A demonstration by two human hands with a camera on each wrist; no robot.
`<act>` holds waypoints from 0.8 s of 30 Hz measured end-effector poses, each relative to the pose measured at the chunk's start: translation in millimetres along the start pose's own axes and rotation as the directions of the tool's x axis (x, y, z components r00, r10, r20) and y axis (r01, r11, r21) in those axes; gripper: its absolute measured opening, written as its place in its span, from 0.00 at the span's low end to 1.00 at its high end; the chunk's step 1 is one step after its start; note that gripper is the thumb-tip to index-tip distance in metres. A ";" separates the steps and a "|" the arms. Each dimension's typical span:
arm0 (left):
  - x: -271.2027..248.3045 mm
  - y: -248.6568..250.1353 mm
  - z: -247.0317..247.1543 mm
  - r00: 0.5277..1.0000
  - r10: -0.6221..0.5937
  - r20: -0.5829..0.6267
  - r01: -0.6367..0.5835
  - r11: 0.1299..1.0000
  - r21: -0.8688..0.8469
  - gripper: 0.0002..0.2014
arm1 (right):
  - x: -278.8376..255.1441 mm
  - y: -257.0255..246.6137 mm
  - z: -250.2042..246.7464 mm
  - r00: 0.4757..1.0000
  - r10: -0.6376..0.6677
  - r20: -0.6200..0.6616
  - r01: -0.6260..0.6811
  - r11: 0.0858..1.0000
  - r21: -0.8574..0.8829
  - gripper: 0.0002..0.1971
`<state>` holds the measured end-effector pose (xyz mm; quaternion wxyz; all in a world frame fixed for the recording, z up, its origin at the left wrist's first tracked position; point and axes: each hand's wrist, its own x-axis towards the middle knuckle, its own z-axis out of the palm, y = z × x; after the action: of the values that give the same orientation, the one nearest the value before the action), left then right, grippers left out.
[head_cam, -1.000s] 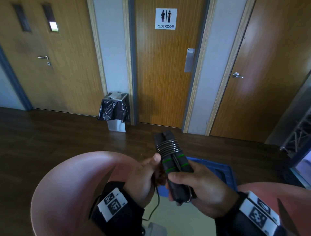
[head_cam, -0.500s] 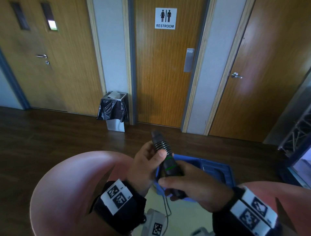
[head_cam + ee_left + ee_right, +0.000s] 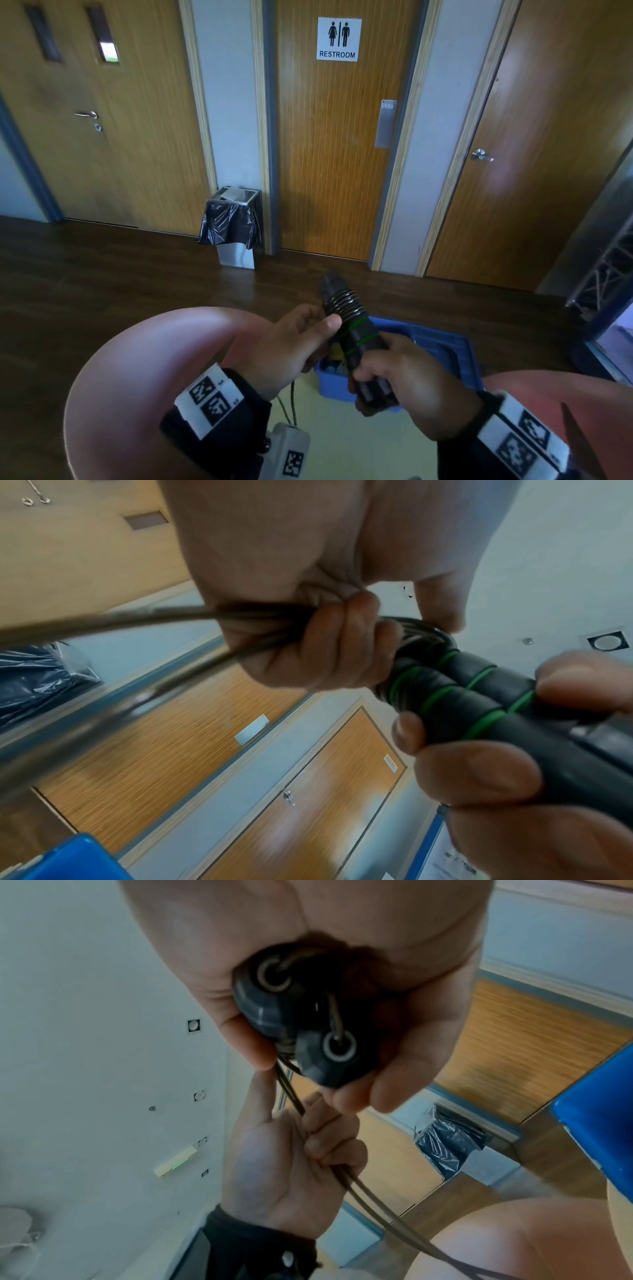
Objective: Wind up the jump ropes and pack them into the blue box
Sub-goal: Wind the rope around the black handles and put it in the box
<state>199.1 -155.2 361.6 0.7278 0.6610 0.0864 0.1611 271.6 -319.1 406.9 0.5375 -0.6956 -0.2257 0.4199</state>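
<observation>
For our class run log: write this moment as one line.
phase: winding | right hand: grips both handles | left hand: grips loose cord | blue box: below hands

The blue box [image 3: 442, 346] is half hidden behind both hands (contents indistinct), and the cord [image 3: 103, 631] blurs.

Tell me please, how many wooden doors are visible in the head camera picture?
3: left door, middle restroom door behind the raised jump rope handles, right door. More may lie outside the frame.

A white sign [image 3: 338, 39] on the middle door [image 3: 329, 154] reads "RESTROOM" (under two figures).
</observation>
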 end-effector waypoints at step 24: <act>-7.7 -10.7 36.6 0.993 -0.106 -0.045 0.087 0.949 -0.302 0.08 | -11.9 17.0 -32.8 0.990 -0.113 -0.089 0.123 0.985 0.124 0.17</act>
<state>205.6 -192.9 354.4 0.8235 0.5330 0.1154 0.1567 289.9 -352.0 397.4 0.6142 -0.6613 -0.2166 0.3722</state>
